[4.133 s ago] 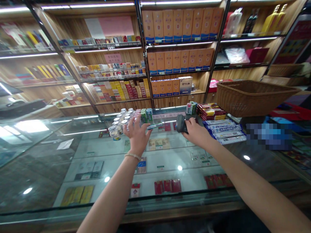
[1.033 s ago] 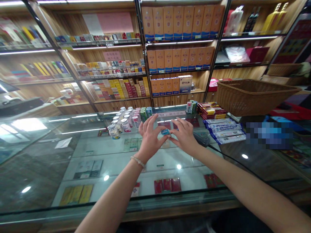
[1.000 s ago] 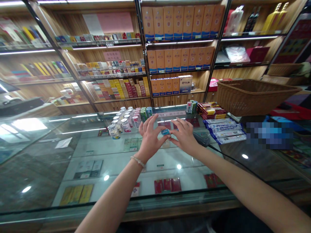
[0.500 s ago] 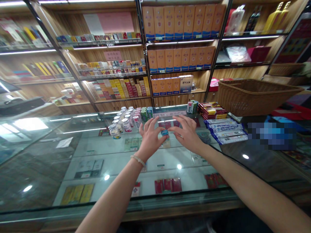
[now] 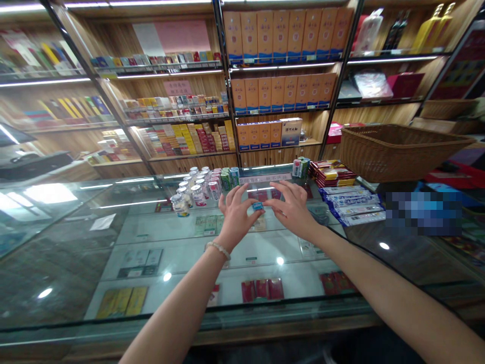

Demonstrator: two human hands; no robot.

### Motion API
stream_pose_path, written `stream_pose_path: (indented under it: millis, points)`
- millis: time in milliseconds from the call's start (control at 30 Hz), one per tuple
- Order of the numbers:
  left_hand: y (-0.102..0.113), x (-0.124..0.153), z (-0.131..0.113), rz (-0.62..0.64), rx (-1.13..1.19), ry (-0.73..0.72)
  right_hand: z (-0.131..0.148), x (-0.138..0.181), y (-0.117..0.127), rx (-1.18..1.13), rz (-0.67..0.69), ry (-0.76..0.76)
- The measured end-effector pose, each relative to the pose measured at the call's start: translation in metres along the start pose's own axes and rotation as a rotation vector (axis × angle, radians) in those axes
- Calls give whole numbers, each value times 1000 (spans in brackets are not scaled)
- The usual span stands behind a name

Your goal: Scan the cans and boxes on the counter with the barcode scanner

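1. My L hand (image 5: 235, 216) pinched a small blue pack (image 5: 258, 206) betw. thumb & forefinger, other fingers fanned upward, bead bracelet (image 5: 219, 248) at the wrist.
2. My R hand (image 5: 294, 211) met the pack from 3 o'clock: thumb & forefinger tips on its right end, remaining fingers spread.
3. Pack sat lifted just above the glass counter (image 5: 76, 263), approx. mid-view, betw. both hands.
4. Cluster of small white-capped bottles (image 5: 191, 191) stood on the counter at 10 o'clock of my L hand, near but apart.
5. Green/blue small boxes (image 5: 301, 167) at 12 o'clock of my R hand; stack of red packs (image 5: 332, 175) at 1 o'clock; long blue-white packs (image 5: 350, 205) at 3 o'clock.
6. Wicker basket (image 5: 397, 151) further out at 2 o'clock, w/ shelves of orange cartons (image 5: 280, 35) behind.
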State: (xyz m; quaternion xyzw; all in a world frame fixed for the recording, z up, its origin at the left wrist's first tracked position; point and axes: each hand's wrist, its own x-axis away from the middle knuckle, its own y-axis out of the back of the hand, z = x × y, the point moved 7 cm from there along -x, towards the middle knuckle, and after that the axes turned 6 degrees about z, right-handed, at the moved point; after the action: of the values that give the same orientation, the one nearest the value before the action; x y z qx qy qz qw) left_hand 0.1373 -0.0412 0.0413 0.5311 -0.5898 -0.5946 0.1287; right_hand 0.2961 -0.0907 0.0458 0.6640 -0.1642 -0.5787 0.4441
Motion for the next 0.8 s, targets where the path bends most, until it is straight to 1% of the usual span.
stream_pose_path:
  millis: [167,300,533,800]
  points:
    - [1,-1,2,8,-5,4,1,0,0,10,-8,8]
    - [-3,-1,1,28,-6,4,1,0,-1,11,1,8]
    - [-12,0,7,68,-18,8,-2,0,-4,-20,29,-17]
    - [-4,1,15,89,-48,21,-4,0,-8,-31,77,-61]
